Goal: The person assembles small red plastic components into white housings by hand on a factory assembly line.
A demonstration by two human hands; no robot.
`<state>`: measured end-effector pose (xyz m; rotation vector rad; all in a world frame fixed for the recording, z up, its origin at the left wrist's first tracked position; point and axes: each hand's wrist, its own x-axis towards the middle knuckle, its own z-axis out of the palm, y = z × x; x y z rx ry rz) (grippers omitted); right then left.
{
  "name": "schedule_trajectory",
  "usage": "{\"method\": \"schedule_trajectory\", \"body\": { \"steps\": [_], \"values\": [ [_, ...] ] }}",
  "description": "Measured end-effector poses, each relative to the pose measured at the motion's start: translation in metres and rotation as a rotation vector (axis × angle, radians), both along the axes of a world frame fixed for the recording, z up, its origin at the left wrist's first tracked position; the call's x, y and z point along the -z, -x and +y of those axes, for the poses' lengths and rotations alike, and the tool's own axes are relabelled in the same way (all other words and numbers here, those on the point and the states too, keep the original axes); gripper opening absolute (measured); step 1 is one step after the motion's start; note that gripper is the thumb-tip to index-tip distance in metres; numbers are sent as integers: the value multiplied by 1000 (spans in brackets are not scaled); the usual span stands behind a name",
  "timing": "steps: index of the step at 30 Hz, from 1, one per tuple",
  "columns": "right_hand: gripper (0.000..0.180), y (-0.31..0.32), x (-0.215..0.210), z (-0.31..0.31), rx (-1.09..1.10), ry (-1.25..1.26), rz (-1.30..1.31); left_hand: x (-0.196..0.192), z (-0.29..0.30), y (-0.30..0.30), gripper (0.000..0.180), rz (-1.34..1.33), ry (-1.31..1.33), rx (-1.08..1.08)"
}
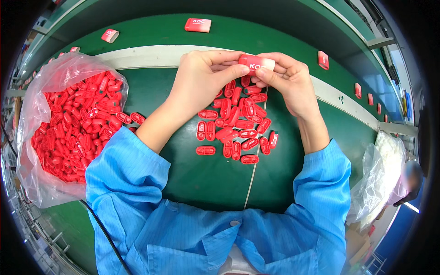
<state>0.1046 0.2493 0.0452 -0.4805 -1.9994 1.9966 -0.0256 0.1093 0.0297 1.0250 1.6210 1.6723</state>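
Observation:
My left hand [200, 73] and my right hand [293, 82] together hold a small rounded plastic casing [262, 63] that fades from red to white. The left thumb and fingers pinch its red end, and the right thumb presses on its front near the white end. Just below my hands, a loose cluster of small oval red plastic caps [247, 133] lies on the green work table [192, 178]. Many show a recessed side facing up. My fingers partly hide the casing's ends and the farthest caps.
A clear plastic bag [34, 181] full of red caps stands at the left, with a few spilled beside it. Beyond a pale rail [142, 57], a green belt [146, 34] carries several similar casings [198, 25]. Crumpled clear plastic bags [380, 172] sit at the right.

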Motion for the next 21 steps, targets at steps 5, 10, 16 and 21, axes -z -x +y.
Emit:
{"method": "schedule_trajectory", "body": {
  "steps": [5,10,16,21],
  "values": [
    [25,4,6,-15,123,-7,76,-3,-3,-27,37,601,121,-186],
    [25,5,8,-24,199,-104,151,-3,-6,-32,41,753,77,-214],
    [24,3,7,-12,152,-132,74,-6,0,-27,38,807,211,-167],
    [40,16,4,44,168,-508,-41,13,33,35,41,240,147,-89]
  ]
}}
